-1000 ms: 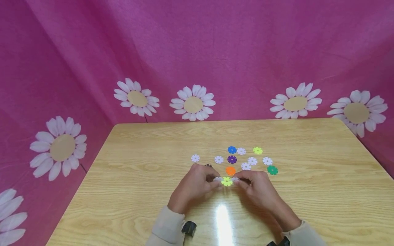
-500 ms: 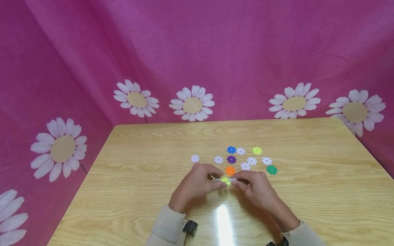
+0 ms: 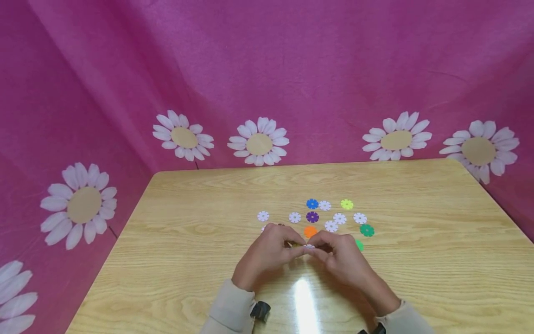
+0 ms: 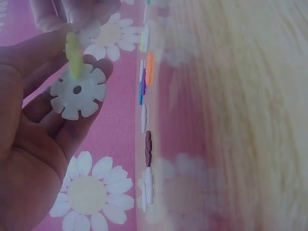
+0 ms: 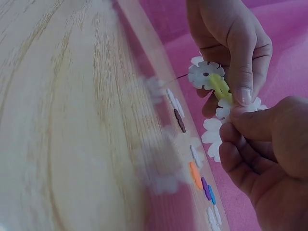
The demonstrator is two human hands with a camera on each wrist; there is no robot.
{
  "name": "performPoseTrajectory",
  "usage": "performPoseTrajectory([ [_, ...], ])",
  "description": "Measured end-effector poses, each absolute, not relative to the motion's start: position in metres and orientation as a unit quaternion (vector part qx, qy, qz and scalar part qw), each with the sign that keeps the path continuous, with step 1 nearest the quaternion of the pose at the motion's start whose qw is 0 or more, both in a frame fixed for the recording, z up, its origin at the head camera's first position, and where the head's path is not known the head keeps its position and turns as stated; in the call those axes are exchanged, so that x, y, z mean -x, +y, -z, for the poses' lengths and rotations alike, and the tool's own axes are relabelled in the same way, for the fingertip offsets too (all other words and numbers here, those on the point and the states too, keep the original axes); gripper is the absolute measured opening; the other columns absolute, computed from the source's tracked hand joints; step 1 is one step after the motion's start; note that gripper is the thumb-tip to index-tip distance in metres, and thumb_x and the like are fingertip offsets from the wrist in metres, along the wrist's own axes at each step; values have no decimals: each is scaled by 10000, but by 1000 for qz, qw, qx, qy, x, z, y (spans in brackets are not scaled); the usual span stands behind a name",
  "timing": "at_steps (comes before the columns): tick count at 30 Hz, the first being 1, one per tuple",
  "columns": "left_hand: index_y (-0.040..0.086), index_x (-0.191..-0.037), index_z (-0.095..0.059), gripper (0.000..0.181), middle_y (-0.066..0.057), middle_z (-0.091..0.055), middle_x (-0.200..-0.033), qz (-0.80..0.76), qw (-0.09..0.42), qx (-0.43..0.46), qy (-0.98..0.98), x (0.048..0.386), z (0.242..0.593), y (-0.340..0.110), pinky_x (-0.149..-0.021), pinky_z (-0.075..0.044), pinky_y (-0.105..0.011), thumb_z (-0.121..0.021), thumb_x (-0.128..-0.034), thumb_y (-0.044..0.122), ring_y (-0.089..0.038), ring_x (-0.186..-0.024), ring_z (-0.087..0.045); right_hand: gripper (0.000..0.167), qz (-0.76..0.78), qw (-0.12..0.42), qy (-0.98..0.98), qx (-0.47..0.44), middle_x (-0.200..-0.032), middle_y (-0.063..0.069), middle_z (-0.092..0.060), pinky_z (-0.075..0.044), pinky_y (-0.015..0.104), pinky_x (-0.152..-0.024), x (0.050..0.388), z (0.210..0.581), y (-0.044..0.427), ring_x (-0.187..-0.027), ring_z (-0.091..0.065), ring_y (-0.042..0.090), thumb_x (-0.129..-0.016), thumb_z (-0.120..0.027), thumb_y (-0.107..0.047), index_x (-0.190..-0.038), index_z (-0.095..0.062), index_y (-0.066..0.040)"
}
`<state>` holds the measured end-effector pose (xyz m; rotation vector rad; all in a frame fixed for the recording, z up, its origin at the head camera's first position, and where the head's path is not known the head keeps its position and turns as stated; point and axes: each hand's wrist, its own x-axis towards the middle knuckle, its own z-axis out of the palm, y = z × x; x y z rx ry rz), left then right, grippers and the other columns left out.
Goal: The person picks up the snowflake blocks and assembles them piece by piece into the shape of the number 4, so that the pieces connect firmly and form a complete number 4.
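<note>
left hand (image 3: 267, 250): fingers curled, thumb and fingertips pinching a disc chain (image 5: 221, 89) near its middle. right hand (image 3: 344, 260): thumb and forefinger pinched on the chain's right end, fingertips meeting the left's. chain held just above the worktop (image 3: 187, 260), well in from the far edge, between left and right edges. it is made of a white disc (image 4: 78, 90), a yellow disc (image 4: 73, 55) and a second white disc (image 5: 224, 110). versus half a second ago: hands closer together, yellow face now mostly hidden from the head view, a light green disc (image 3: 359, 246) showing by the right hand. long axis runs left to right, roughly along the far edge; yellow disc set crosswise to the left-hand white one, which points out past the left fingers. farther out, flat on the worktop toward the far edge: orange disc (image 3: 310, 231), purple disc (image 3: 312, 216), blue disc (image 3: 312, 204), dark green disc (image 3: 367, 230), scattered white ones. beyond the far and left edges, pink cloth (image 3: 317, 69) with printed daisies (image 3: 258, 144).
</note>
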<state>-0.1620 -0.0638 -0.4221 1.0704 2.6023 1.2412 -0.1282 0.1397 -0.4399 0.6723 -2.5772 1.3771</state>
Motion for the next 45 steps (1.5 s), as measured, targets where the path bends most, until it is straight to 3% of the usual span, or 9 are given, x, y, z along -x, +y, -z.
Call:
performPoseTrajectory([
  [11, 110, -904, -806, 78, 91, -713, -848, -395, 38, -334, 855, 161, 422, -67, -680, -510, -192, -751, -921, 162, 9, -730, -599, 137, -433, 61, -875, -208, -889, -61, -716, -559, 271, -705, 127, 433, 149, -789, -667, 87, -857, -771, -5, -933, -743, -115],
  [16, 124, -911, -808, 87, 103, -706, -850, -392, 40, -327, 859, 161, 422, -68, -663, -501, -201, -748, -925, 186, -9, -714, -587, 108, -408, 72, -892, -180, -888, -29, -723, -552, 272, -678, 130, 431, 165, -756, -661, 86, -862, -775, -19, -963, -746, -43],
  [22, 133, -914, -814, 95, 109, -706, -856, -390, 42, -322, 862, 161, 421, -69, -664, -498, -199, -748, -925, 201, -12, -728, -585, 125, -361, 88, -917, -148, -901, -12, -724, -541, 332, -682, 133, 430, 185, -748, -645, 108, -869, -782, -73, -985, -750, -36],
  [33, 112, -934, -811, 86, 87, -710, -869, -392, 45, -315, 863, 161, 423, -70, -665, -500, -190, -751, -922, 173, -6, -734, -583, 174, -312, 62, -941, -115, -840, 28, -695, -542, 396, -687, 135, 430, 202, -747, -632, 169, -861, -769, -67, -1002, -729, 28],
  [45, 115, -949, -804, 99, 100, -703, -874, -389, 52, -303, 869, 161, 425, -71, -679, -503, -192, -747, -926, 192, 1, -735, -585, 258, -264, 6, -960, -89, -891, 108, -692, -510, 514, -795, 137, 436, 216, -889, -650, 335, -842, -772, -136, -991, -712, 66],
])
